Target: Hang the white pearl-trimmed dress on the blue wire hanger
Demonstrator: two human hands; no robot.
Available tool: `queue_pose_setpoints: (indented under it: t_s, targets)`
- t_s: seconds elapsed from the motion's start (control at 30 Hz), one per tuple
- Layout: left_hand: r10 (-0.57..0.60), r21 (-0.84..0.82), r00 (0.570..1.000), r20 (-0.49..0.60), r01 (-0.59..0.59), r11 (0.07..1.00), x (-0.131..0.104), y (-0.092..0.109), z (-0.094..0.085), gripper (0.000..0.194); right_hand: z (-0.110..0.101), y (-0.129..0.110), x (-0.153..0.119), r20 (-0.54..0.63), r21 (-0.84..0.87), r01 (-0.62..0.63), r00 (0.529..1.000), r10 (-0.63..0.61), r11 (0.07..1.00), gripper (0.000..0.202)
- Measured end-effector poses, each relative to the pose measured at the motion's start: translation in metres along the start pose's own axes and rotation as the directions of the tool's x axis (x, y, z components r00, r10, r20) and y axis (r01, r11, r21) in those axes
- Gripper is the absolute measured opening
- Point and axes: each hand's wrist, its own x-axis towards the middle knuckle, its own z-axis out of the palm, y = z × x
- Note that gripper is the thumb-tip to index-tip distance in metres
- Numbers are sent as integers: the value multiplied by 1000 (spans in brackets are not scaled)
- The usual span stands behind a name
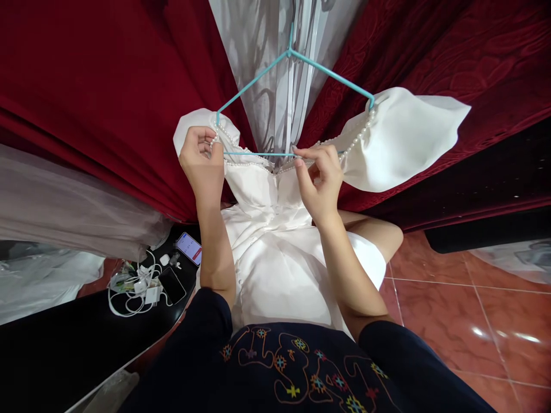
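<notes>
A white dress (pixel 267 246) with puffed sleeves hangs from a light blue hanger (pixel 329 73) and drapes down over my lap. Small pearl trim (pixel 360 135) edges its neckline and sleeve openings. My left hand (pixel 203 163) pinches the trimmed edge by the left sleeve, close to the hanger's left corner. Over the middle of the neckline, my right hand (pixel 321 180) has thumb and forefinger brought together at the hanger's lower bar. Whatever lies between those fingertips is too small to make out. The right puffed sleeve (pixel 402 140) spreads out beyond my right hand.
Dark red curtains (pixel 129 86) hang on both sides, with white fabric (pixel 258 46) between them. To my left, a black surface (pixel 86 344) carries a lit phone (pixel 189 248), a dark phone (pixel 172 285) and tangled white cables (pixel 129 310). Red floor tiles (pixel 434 310) lie at right.
</notes>
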Motion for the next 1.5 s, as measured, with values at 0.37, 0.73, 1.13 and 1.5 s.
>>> queue_pose_setpoints:
  t_s: [0.37,0.73,1.13,1.5]
  targets:
    - [49,-125,998,38,-44,991,23,31,-22,29,-2,-1,7,35,11,-31,999,31,999,31]
    - [98,-67,929,-357,-130,989,32,-27,-63,35,-9,-2,4,39,31,-26,999,25,999,29]
    - [-6,-441,959,283,136,887,-54,-11,-9,21,7,-5,0,18,74,-44,999,43,996,27]
    - [101,-600,960,260,79,796,-66,23,5,26,2,-15,0,31,119,-41,999,37,992,21]
